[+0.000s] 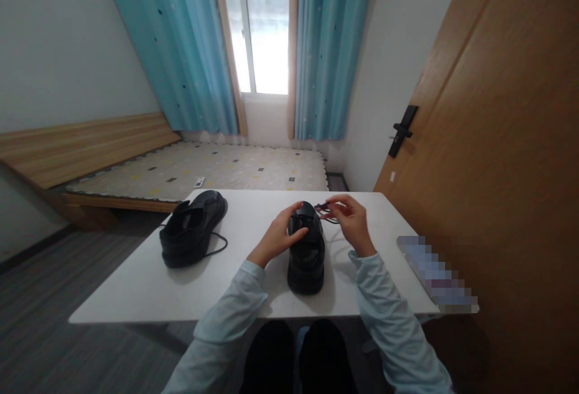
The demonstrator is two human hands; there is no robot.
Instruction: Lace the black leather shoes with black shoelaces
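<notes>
In front of me a black shoe stands on the white table, its heel end towards me. My left hand grips it from the left, with the thumb across the top near the opening and the other fingers towards the front. Just right of the shoe's front, my right hand is closed in a pinch on a dark shoelace, which hangs in loops beside the shoe. A second black shoe sits apart on the left, its own lace trailing over the tabletop.
A blurred-out flat object lies at the table's right edge. Beyond the table is a bed with a small white item on it. A wooden door stands close on the right. Blue curtains frame the window.
</notes>
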